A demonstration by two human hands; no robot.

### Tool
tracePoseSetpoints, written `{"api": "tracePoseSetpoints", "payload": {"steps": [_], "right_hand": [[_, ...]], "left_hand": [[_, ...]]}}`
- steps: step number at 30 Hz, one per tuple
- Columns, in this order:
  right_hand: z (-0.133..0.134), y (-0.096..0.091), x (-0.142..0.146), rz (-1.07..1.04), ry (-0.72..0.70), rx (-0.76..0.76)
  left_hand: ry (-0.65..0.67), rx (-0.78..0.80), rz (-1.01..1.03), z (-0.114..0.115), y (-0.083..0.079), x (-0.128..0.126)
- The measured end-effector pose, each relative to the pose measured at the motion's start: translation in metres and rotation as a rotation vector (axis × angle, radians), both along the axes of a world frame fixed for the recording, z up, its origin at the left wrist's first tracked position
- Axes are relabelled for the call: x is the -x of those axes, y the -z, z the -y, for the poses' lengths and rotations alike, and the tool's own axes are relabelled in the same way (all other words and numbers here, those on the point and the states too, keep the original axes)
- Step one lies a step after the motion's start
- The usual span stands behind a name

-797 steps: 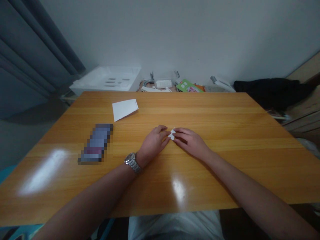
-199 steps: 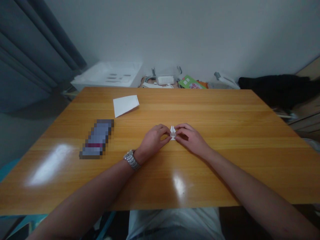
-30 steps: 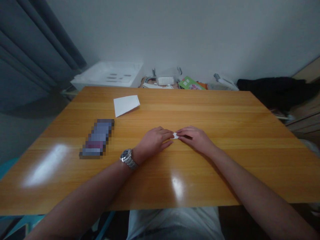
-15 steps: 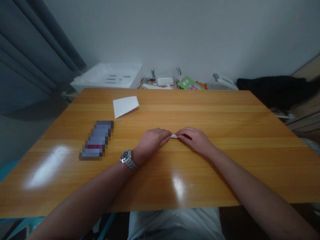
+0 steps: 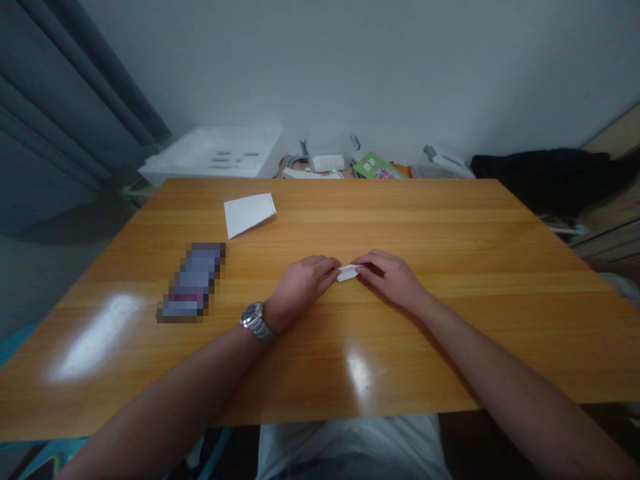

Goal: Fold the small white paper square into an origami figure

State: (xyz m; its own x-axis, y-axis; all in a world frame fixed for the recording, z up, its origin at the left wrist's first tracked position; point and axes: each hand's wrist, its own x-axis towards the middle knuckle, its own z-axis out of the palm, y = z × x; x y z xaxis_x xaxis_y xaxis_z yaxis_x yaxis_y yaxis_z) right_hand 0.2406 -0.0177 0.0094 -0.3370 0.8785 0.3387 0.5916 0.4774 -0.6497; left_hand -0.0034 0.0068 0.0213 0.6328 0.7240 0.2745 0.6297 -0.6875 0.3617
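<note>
A small folded piece of white paper is held between my two hands, low over the middle of the wooden table. My left hand, with a metal watch on its wrist, pinches the paper's left end. At the other end, the thumb and fingers of my right hand close on it. My fingers cover both ends, so its full shape is hidden.
A larger white sheet lies at the back left of the table. Nearer me on the left is a blurred-out phone-like object. Beyond the far edge are a white tray-like basin, a green booklet and dark cloth.
More of the folded paper shows between my hands, with a flat white face turned toward me. My fingertips have shifted slightly; the arms stay almost in place.
</note>
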Motion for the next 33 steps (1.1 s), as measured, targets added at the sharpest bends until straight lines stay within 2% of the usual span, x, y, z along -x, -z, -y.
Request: {"api": "tracePoseSetpoints", "payload": {"steps": [4, 14, 23, 28, 33], "right_hand": [[-0.002, 0.002, -0.001, 0.015, -0.006, -0.016], [-0.006, 0.006, -0.003, 0.077, 0.009, -0.078], [-0.011, 0.015, -0.006, 0.075, 0.046, -0.117], [-0.009, 0.01, -0.004, 0.054, 0.088, -0.153], [-0.006, 0.008, -0.001, 0.07, 0.007, -0.156]], "left_hand": [[0.023, -0.028, 0.015, 0.0, -0.001, 0.0], [0.212, -0.162, -0.019, -0.001, -0.003, 0.001], [0.23, -0.117, -0.128, 0.0, 0.002, 0.003], [0.207, -0.124, -0.157, 0.004, -0.001, 0.001], [0.176, -0.161, -0.204, 0.009, -0.002, -0.003]]}}
